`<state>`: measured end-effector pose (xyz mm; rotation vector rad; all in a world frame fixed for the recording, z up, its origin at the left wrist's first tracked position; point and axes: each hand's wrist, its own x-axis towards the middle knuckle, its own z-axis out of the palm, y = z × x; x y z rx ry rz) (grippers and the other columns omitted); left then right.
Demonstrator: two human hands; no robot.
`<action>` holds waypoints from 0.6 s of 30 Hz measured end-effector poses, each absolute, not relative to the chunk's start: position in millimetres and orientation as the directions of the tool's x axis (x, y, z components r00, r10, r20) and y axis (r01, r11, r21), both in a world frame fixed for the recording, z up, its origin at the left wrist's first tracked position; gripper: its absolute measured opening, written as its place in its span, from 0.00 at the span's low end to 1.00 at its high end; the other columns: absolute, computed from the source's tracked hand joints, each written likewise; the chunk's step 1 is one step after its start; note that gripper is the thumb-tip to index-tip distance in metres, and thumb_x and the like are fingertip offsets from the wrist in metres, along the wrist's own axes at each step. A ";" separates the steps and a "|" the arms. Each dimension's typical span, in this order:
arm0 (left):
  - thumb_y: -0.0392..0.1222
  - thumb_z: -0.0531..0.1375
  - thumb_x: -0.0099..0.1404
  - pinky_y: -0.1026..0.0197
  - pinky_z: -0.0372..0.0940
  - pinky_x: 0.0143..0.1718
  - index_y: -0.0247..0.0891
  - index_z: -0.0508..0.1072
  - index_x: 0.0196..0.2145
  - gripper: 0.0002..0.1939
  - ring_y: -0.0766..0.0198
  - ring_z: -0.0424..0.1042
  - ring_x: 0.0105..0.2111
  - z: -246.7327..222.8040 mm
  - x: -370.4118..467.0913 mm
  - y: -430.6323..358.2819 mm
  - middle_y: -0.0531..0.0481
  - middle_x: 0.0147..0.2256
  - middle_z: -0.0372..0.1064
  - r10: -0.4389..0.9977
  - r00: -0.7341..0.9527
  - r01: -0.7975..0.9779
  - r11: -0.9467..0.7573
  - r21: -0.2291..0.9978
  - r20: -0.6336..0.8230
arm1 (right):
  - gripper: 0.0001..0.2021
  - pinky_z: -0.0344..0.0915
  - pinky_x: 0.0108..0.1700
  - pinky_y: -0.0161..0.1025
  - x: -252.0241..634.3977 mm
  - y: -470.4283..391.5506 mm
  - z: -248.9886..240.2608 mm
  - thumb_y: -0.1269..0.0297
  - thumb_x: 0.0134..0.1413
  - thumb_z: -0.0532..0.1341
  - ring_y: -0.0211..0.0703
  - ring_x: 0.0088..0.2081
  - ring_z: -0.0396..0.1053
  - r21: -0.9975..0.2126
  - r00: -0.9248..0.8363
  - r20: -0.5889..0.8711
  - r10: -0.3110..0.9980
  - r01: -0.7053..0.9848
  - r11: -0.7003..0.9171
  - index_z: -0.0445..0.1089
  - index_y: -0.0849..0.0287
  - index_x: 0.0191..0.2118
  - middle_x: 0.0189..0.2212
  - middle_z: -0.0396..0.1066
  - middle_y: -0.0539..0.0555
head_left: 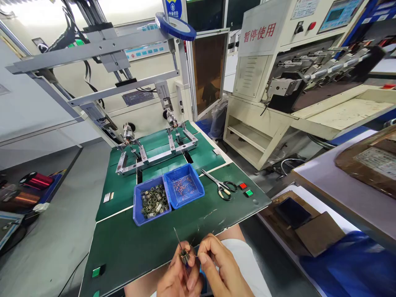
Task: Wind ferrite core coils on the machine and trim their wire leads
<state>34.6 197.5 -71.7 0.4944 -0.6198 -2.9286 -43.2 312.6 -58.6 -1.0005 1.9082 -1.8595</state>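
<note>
My left hand [177,274] is closed around a small wound motor core [185,256], a slotted metal piece with copper windings. A thin straight pin or wire sticks up beside it. Close to the core on the right, my right hand [218,264] pinches thumb and forefinger on what looks like a fine wire end [194,256]. Both hands are just over the table's front edge. Beyond them, a blue bin [136,212] contains many bare metal cores. The blue bin [180,205] touching it on the right has copper wire scraps in it.
Scissors [223,186] lie right of the bins, beside a red button [243,186] and a green button [248,193]. A winding machine with a metal frame [157,158] stands behind the bins on the green table [130,243]. Another machine [256,78] is at the right.
</note>
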 end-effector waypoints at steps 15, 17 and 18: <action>0.51 0.62 0.64 0.71 0.49 0.18 0.40 0.79 0.37 0.12 0.77 0.40 0.15 -75.9 31.9 197.6 0.58 0.23 0.58 -0.039 -0.995 -0.008 -0.888 0.461 -0.093 | 0.17 0.49 0.21 0.31 -43.9 313.1 -55.0 0.53 0.53 0.65 0.31 0.20 0.49 -0.596 -0.727 -0.013 -0.686 0.557 -0.579 0.59 0.57 0.27 0.24 0.57 0.46; 0.52 0.61 0.65 0.72 0.48 0.17 0.40 0.79 0.34 0.13 0.78 0.41 0.14 -74.6 31.0 200.3 0.58 0.21 0.57 -0.052 -0.996 0.008 -0.865 0.501 -0.073 | 0.17 0.48 0.21 0.31 -43.4 315.5 -54.4 0.53 0.53 0.64 0.30 0.18 0.47 -0.555 -0.695 0.072 -0.715 0.568 -0.608 0.58 0.56 0.25 0.23 0.56 0.45; 0.52 0.62 0.64 0.72 0.48 0.17 0.40 0.79 0.32 0.13 0.78 0.41 0.14 -74.2 31.2 201.7 0.58 0.20 0.57 -0.079 -0.994 0.025 -0.843 0.538 -0.077 | 0.18 0.48 0.21 0.31 -43.8 316.6 -54.6 0.53 0.53 0.64 0.30 0.18 0.47 -0.553 -0.662 0.131 -0.738 0.569 -0.609 0.57 0.56 0.24 0.21 0.55 0.45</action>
